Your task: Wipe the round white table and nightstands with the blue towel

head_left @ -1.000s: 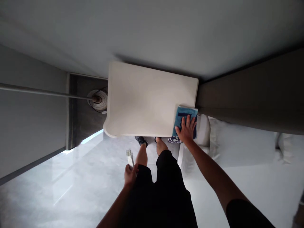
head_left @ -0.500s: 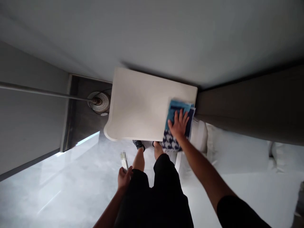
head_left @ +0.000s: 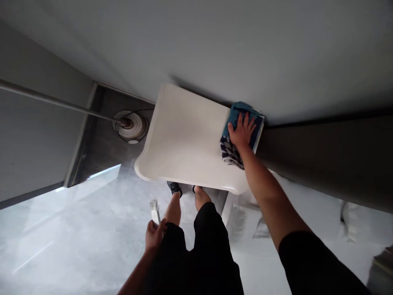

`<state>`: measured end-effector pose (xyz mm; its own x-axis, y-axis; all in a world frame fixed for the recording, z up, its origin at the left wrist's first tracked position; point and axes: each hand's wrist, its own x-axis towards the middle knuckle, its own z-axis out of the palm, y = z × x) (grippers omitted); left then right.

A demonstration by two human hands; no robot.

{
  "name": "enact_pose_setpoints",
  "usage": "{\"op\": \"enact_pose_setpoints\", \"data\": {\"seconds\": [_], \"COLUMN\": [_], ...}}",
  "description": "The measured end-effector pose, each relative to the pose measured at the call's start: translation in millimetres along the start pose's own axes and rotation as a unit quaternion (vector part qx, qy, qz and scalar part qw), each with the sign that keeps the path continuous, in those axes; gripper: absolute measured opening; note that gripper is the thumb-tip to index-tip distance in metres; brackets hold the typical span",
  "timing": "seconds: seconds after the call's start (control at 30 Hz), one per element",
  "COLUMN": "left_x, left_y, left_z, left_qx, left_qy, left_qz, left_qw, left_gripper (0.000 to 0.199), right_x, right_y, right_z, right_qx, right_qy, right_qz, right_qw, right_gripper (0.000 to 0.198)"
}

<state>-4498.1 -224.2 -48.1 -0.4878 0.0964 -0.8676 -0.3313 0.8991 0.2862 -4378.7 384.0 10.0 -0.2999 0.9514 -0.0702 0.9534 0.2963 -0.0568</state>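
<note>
My right hand (head_left: 242, 130) lies flat with fingers spread on a blue cloth (head_left: 236, 110) that has a dark and white houndstooth part. The cloth rests at the back right corner of a cream-coloured tabletop (head_left: 187, 135), close to the wall, and is bunched along its front edge. Down at my left side, my left hand (head_left: 155, 234) is closed around a slim white object (head_left: 155, 216). Its upper end is pixelated, so its kind cannot be made out.
Left of the table stands a lamp-like pole (head_left: 61, 102) on a round tiled base (head_left: 130, 124), with a cord around it. A grey wall (head_left: 196, 49) runs behind. To the right are a dark headboard-like panel (head_left: 322, 151) and a white bed (head_left: 264, 262). My feet are under the table's front edge.
My right hand has pushed the cloth back from the table's front right towards the back right corner, and the cloth has bunched. My left hand still holds the white object.
</note>
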Motion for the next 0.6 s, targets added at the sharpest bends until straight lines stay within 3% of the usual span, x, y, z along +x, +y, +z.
{"op": "enact_pose_setpoints", "data": {"seconds": [0.07, 0.13, 0.33, 0.4, 0.43, 0.5, 0.6], "left_x": [-1, -3, -7, -6, -6, -3, 5], "left_y": [-6, -7, 5, 7, 6, 2, -13], "left_z": [0, -1, -4, -7, -9, -14, -22], "left_qx": [-0.015, -0.021, -0.035, -0.052, -0.059, -0.067, -0.063], "left_qy": [0.003, 0.003, -0.011, -0.015, -0.016, -0.015, -0.006], "left_qz": [-0.011, -0.015, 0.004, 0.002, 0.002, 0.014, 0.02], "left_qw": [1.0, 1.0, 0.999, 0.999, 0.998, 0.998, 0.998], "left_gripper": [0.054, 0.053, 0.05, 0.051, 0.051, 0.052, 0.052], "right_x": [19, -13, -266, -307, -308, -274, -162], "right_y": [-8, -19, -44, -45, -46, -51, -64], "right_z": [-2, -2, 27, 37, 38, 33, 18], "right_qx": [-0.002, -0.003, 0.028, 0.04, 0.043, 0.042, 0.017], "right_qy": [0.016, 0.025, -0.055, -0.075, -0.074, -0.058, -0.024], "right_qz": [0.008, 0.004, -0.032, -0.024, -0.023, -0.03, -0.036], "right_qw": [1.0, 1.0, 0.998, 0.996, 0.996, 0.997, 0.999], "right_gripper": [0.084, 0.084, 0.077, 0.079, 0.08, 0.083, 0.083]}}
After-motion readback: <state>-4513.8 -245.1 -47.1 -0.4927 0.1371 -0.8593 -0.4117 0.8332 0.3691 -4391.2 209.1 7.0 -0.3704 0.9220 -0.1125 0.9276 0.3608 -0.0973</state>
